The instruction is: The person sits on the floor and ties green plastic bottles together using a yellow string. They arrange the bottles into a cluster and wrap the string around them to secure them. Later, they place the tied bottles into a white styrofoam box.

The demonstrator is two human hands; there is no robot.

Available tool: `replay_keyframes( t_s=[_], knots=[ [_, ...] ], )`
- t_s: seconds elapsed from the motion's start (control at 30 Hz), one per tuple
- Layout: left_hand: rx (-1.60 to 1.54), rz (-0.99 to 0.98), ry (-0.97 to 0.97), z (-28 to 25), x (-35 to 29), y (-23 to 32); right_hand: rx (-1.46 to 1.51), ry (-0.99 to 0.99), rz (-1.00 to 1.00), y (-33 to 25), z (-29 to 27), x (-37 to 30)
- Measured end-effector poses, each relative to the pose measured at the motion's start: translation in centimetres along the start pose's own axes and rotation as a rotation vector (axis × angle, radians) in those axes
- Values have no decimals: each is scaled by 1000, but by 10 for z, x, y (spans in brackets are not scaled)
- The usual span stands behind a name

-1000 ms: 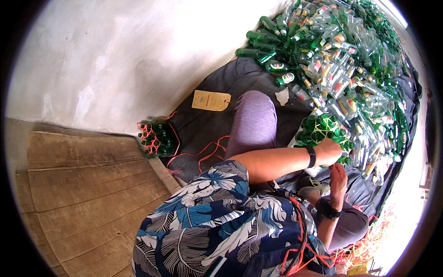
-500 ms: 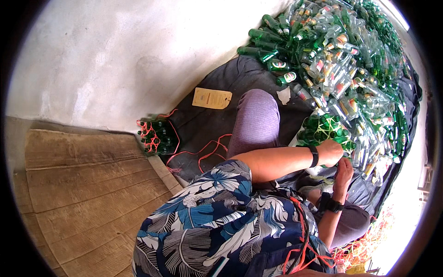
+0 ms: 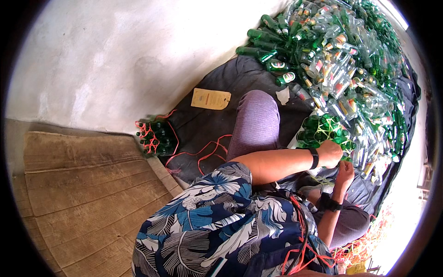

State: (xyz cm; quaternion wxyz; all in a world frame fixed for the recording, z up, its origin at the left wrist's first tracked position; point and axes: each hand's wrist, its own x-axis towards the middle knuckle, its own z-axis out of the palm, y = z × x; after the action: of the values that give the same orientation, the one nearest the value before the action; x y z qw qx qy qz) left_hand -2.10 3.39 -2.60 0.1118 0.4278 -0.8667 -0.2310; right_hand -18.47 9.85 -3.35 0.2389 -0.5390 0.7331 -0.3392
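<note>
A bundle of green glass bottles (image 3: 318, 125) stands in front of me, with a pale yellow-green plastic strap (image 3: 330, 135) woven between the necks. My left hand (image 3: 330, 154) is closed in a fist at the bundle's near edge. Just below it, close to the last bottles, my right hand (image 3: 344, 175) has its fingers pinched together. Whatever either hand grips is too small or hidden to make out. Loose pale strap ends (image 3: 318, 178) show beneath my left wrist.
A large heap of loose green and clear bottles (image 3: 341, 69) rises beyond the bundle on a dark sheet (image 3: 217, 78). At left, another bottle bundle (image 3: 157, 138) is tied with red strap, beside cardboard (image 3: 92, 194). A tan card (image 3: 211, 99) lies near the wall. Tangled red strap (image 3: 364, 244) fills the lower right.
My right hand has shifted slightly down, away from my left hand, opening a small gap between them. The left hand and the bundle stay nearly in place.
</note>
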Motion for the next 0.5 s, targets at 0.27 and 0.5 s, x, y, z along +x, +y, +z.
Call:
replay_keyframes(
  t_s=[0.27, 0.5],
  knots=[
    [-106, 34, 100, 9, 2, -7, 128, 8, 107, 9, 0, -9],
    [-115, 41, 77, 12, 2, -7, 182, -69, 135, 39, -1, -5]
  ],
)
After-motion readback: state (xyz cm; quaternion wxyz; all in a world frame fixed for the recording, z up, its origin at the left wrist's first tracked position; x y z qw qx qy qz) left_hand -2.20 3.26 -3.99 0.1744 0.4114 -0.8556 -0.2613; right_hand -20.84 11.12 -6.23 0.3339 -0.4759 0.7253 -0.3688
